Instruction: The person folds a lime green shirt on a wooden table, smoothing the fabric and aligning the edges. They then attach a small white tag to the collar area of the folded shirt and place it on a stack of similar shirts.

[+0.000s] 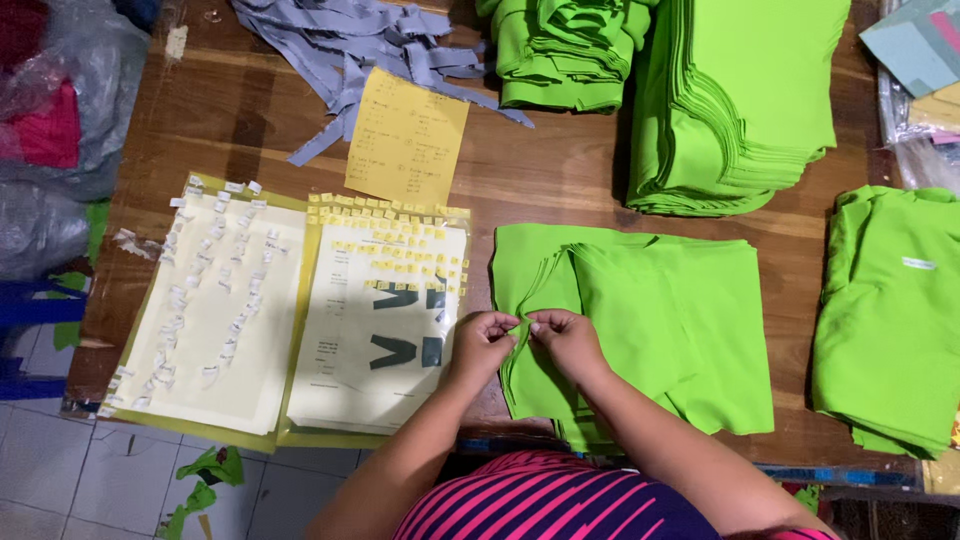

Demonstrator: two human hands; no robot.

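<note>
Landmark: the stack of cut green fabric pieces (650,330) lying flat on the wooden table (560,180), at its near edge, just ahead of the person.
Left hand: the left hand (480,340) sits at the stack's left edge, fingers curled in, thumb and forefinger pinched together on something too small to make out.
Right hand: the right hand (565,338) rests on the stack just inside its left edge, fingertips pinched too and almost touching those of the left hand; whether they pinch the cloth or a small tag I cannot tell.
Top layer: the upper pieces are lifted and folded back near the stack's left corner, above the hands.
Left of the stack: a plastic sheet with rows of small yellow tags (390,250) lies just beside it; farther left, a second sheet with small white tags (215,300).
Behind the stack: a yellow paper note (407,135) lies up and to the left, partly on grey fabric strips (350,40).
Far side: a tall pile of folded green pieces (735,100) stands beyond the stack, with another green bundle (560,50) to its left.
Right of the stack: a folded green garment (890,310) lies apart from it.
</note>
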